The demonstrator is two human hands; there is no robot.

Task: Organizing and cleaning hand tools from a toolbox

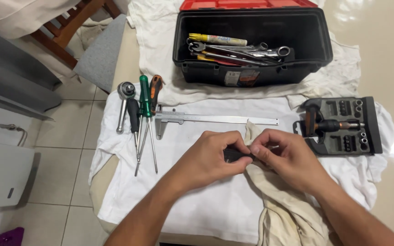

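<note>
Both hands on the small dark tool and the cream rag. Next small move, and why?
Probably draw the cream cloth rag along the small dark tool. The left hand pinches the tool, the right hand presses the rag against its end, and most of the tool is hidden by fingers.

A rectangular label [243, 77] sits on the front wall of the black toolbox [192, 68] at the far side of the table, low and near the middle of that wall; it looks pale grey with an orange-red patch, its print too small to make out. Inside the box, at the back left, lies a slim yellow-and-white tube [217, 39] with a printed wrapper, resting on its side above the wrenches. No signs or screens show anywhere else in view.
</note>
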